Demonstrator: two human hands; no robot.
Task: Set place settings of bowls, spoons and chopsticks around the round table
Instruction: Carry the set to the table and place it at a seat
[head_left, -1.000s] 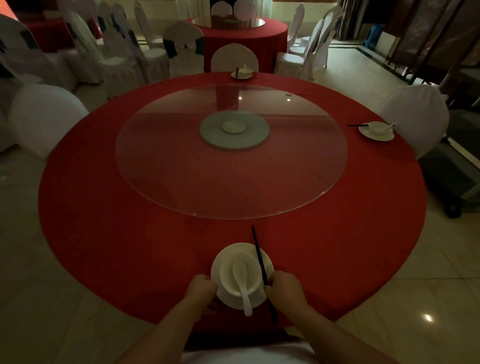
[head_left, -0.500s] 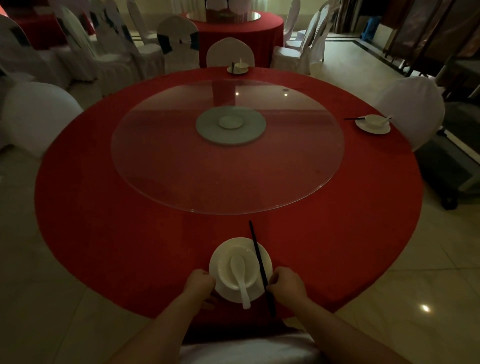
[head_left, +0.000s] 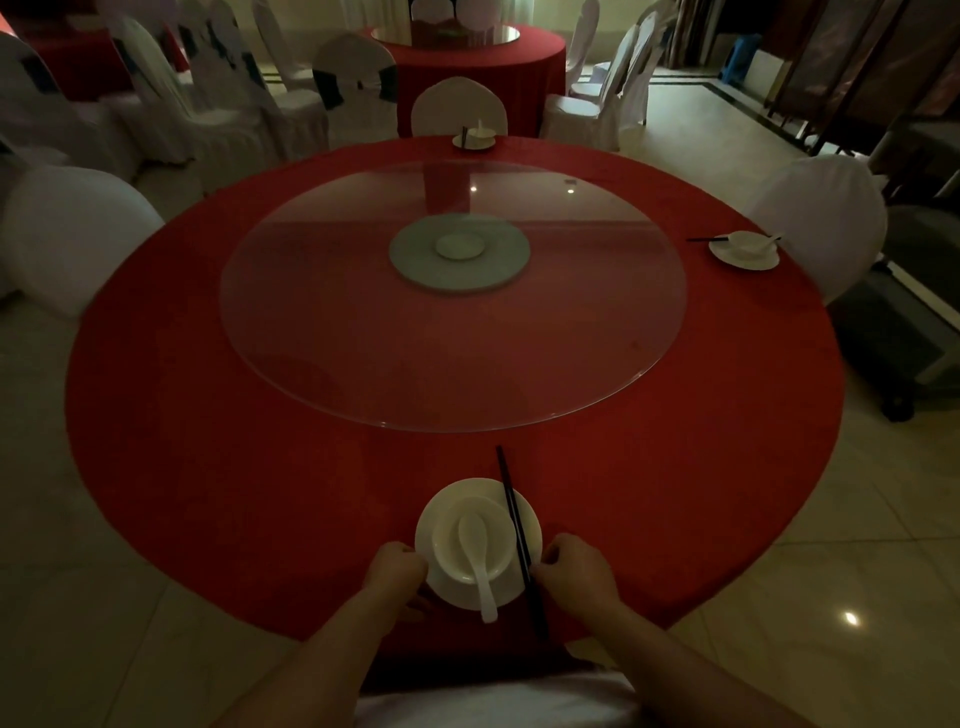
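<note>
On the red round table, near its front edge, a white plate carries a white bowl with a white spoon in it. Black chopsticks lie across the plate's right rim, pointing away from me. My left hand grips the plate's left rim with curled fingers. My right hand curls at the right rim, against the chopsticks. Two other settings stand on the table, a far setting and a right setting.
A glass turntable covers the table's middle. White-covered chairs stand at the left, far side and right, and a chair back is just below my arms. Another red table stands behind.
Both hands stay at the plate's sides. The setting has barely shifted on the cloth. My view has drawn back a little.
</note>
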